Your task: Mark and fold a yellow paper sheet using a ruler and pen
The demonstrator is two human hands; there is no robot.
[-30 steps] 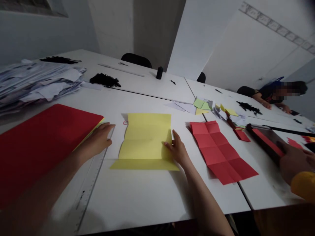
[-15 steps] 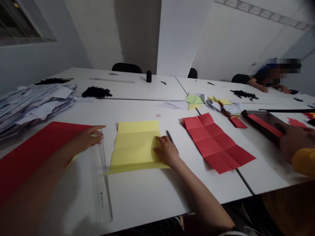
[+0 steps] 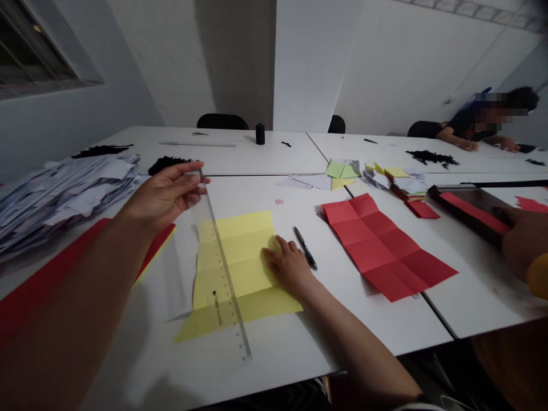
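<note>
Pinched by its far end, a clear ruler (image 3: 222,262) hangs at a slant over the yellow paper, with my left hand (image 3: 165,191) closed on it. The yellow paper (image 3: 252,274) has crosswise creases and lies in front of me. My right hand (image 3: 291,262) rests on its right edge, fingers apart. Just right of that hand is a black pen (image 3: 305,248). A red sheet (image 3: 381,245) creased into rectangles lies further right. Under my left forearm is a larger red sheet (image 3: 85,257), partly hidden, with a yellow edge showing.
A heap of white paper (image 3: 85,194) sits at the left. Cut paper pieces (image 3: 342,171) lie beyond the red sheet. At right, another person's hand (image 3: 526,240) is on a dark paper trimmer (image 3: 471,205). A black thread spool (image 3: 260,134) stands at the back; a person sits far right.
My left hand has lifted the ruler from beside the yellow paper and moved it right, over the paper. My right hand stays on the paper's right edge.
</note>
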